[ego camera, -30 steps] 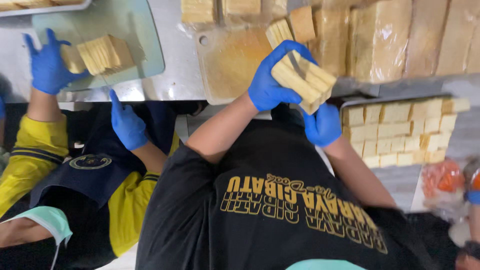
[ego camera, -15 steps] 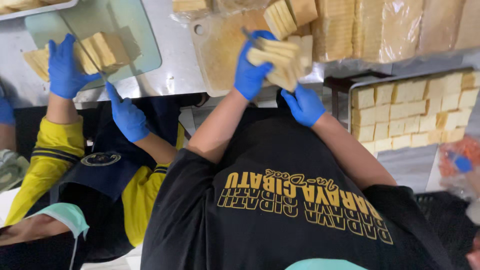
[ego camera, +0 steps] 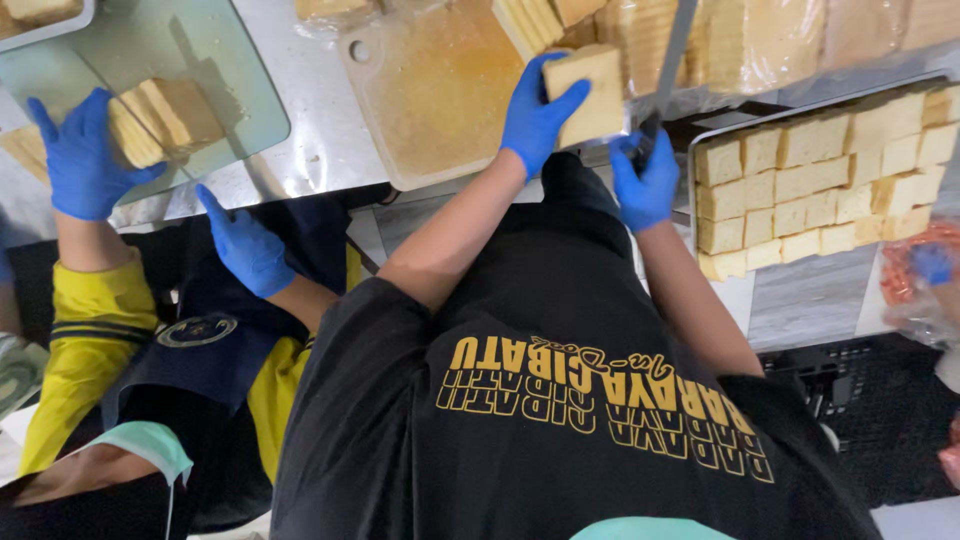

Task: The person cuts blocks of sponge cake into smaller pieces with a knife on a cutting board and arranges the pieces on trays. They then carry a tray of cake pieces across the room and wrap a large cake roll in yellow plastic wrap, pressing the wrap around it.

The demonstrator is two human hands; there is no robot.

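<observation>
The long knife point(ego camera: 668, 62) runs out past the top edge, so its tip is not seen, and its handle is buried inside the right hand point(ego camera: 645, 180). The left hand point(ego camera: 535, 115) covers one side of the bread stack point(ego camera: 590, 92); the slice count cannot be told. The tray of bread cubes point(ego camera: 700, 140) is cut by the right edge. The orange bag point(ego camera: 925, 280) there is blurred, perhaps plastic-wrapped food.
</observation>
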